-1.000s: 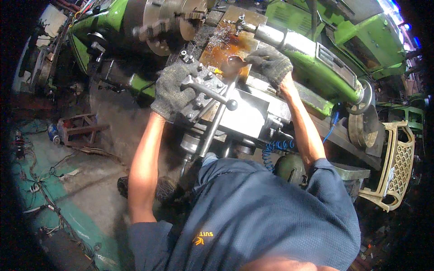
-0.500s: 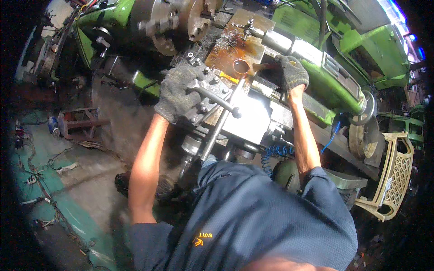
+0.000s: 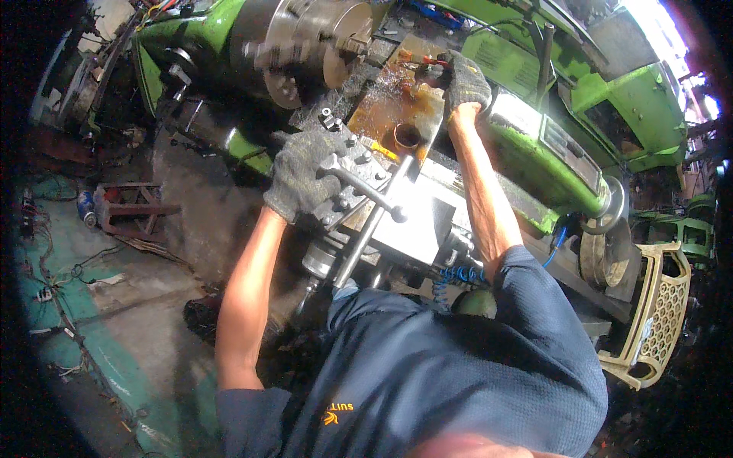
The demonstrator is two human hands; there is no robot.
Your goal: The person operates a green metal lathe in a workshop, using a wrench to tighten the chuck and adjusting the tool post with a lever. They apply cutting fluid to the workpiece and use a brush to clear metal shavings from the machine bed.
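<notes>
My left hand [image 3: 304, 174], in a dark grey knit glove, rests on the lathe's tool post [image 3: 359, 164]. Its fingers curl around the end of a metal lever handle [image 3: 366, 186] with a ball at its other end. My right hand [image 3: 463, 82], gloved the same way, is closed beside the tailstock, over the rusty, wet plate. It holds what looks like a small brush [image 3: 429, 70], mostly hidden by glove and shadow. A small round cup [image 3: 406, 136] with brown contents stands at the plate's near edge. A yellow strip [image 3: 378, 147] lies between it and the tool post.
The large lathe chuck [image 3: 305, 53] at upper left is blurred as if turning. A long steel bar [image 3: 372, 223] slants over the brightly lit slide. The green tailstock [image 3: 553, 164] with its handwheel [image 3: 611, 204] stands at right. A coiled blue hose [image 3: 450, 276] hangs near my body.
My right hand has moved up and left, from beside the cup to the tailstock's front end, with the brush-like thing. My left hand stays on the lever handle.
</notes>
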